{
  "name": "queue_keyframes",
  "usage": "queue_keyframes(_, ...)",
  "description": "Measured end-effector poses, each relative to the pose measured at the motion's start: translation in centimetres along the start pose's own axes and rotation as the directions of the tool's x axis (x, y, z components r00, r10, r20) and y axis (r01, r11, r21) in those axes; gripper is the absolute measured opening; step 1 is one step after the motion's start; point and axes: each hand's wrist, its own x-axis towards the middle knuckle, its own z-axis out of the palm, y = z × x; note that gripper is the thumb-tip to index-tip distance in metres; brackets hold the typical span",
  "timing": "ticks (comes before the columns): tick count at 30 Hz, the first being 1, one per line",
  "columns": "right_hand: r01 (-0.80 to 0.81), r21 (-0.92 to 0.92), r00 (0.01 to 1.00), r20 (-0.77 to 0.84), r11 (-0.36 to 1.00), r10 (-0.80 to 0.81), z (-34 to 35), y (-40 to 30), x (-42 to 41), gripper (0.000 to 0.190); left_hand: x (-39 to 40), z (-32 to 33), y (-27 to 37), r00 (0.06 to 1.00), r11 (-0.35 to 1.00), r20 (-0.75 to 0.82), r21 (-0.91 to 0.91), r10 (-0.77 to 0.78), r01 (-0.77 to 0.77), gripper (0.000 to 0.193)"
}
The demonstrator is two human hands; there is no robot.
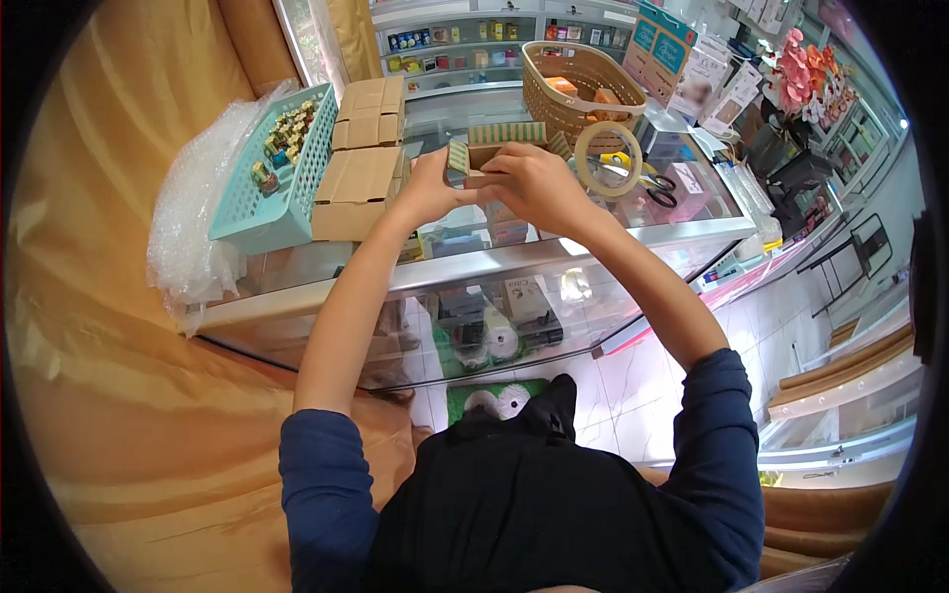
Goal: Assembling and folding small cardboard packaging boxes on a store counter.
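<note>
My left hand (428, 191) grips the left side of a small cardboard box (507, 135), whose raised flaps show green stripes inside. My right hand (535, 185) is at the near side of the same box, its fingers bent over the edge. The box is open at the top, above the glass counter (474, 262); my hands hide its near wall, and its contents cannot be made out. Right of my right hand a roll of tape (632, 172) stands on edge. Black-handled scissors (661, 190) lie just beyond it, with something yellow beside them.
Closed cardboard boxes (354, 176) sit left of my hands, beside a turquoise basket (295, 222) of small bottles. Bubble wrap (194, 200) hangs at the counter's left end. A tan basket (586, 74) holds orange boxes. Farther right are packages (700, 74) and artificial flowers (804, 70).
</note>
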Motion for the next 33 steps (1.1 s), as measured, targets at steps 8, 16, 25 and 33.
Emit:
queue_keyframes(8, -0.079, 0.065, 0.991, 0.115, 0.995, 0.072, -0.1, 0.4, 0.8, 0.014, 0.1, 0.0, -1.3, 1.0, 0.997, -0.012, 0.081, -0.004, 0.005, 0.056)
queue_keyframes(16, -0.098, 0.101, 0.986, 0.142, 0.99, 0.083, 0.2, 0.6, 0.8, 0.012, 0.2, -0.1, -0.6, 0.998, 0.983, -0.031, 0.172, -0.053, 0.058, 0.078)
queue_keyframes(25, -0.037, -0.165, 0.99, 0.13, 0.986, 0.059, -0.8, -0.5, 0.5, 0.013, 0.1, 0.2, -0.8, 0.999, 0.992, -0.018, 0.124, -0.03, 0.032, 0.059)
queue_keyframes(33, -0.108, -0.249, 0.963, 0.214, 0.962, 0.163, -2.1, 0.6, 0.7, 0.013, 0.4, 0.2, -0.5, 0.999, 0.993, 0.003, 0.118, -0.032, 0.032, 0.057)
